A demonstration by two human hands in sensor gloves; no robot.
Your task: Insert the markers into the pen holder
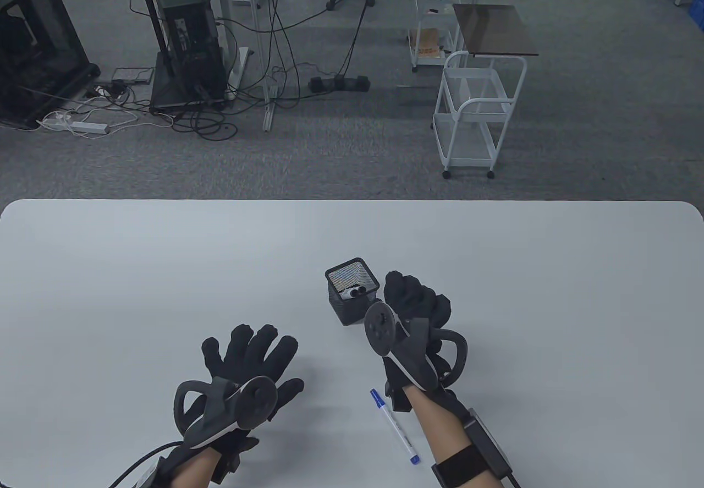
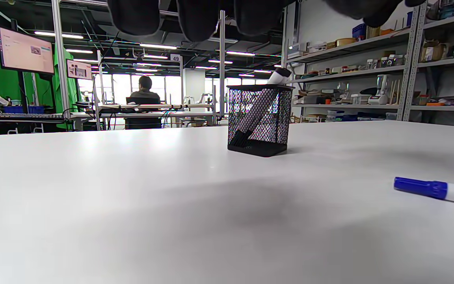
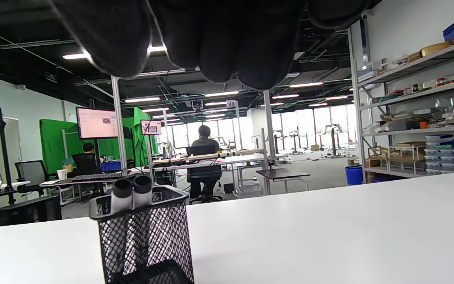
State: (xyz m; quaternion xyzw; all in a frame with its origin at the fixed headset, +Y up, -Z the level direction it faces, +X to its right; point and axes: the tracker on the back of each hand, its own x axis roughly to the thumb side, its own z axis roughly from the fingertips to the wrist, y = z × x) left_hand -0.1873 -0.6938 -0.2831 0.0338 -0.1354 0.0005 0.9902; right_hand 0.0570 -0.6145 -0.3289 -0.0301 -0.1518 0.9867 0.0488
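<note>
Right wrist view alone shows two markers (image 3: pixel 132 193) leaning together in the pen holder (image 3: pixel 148 240). Table view shows both hands empty: left hand (image 1: pixel 247 367) spread, right hand (image 1: pixel 415 303) loosely curled beside the holder. A blue-capped marker (image 1: pixel 393 426) lies near the worktop (image 1: pixel 137 268) front edge.

White table (image 1: pixel 165 268) seen in front of grey carpet; white wire cart (image 1: pixel 476 111), dark side table (image 1: pixel 495 31), black computer tower (image 1: pixel 190 48), tangled floor cables (image 1: pixel 264 86) seen beyond

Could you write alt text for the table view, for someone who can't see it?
Two black-gloved hands hover over a white table: the right hand beside a black mesh pen holder holding two markers, the left hand spread open. A blue-capped marker lies near the right wrist.
</note>
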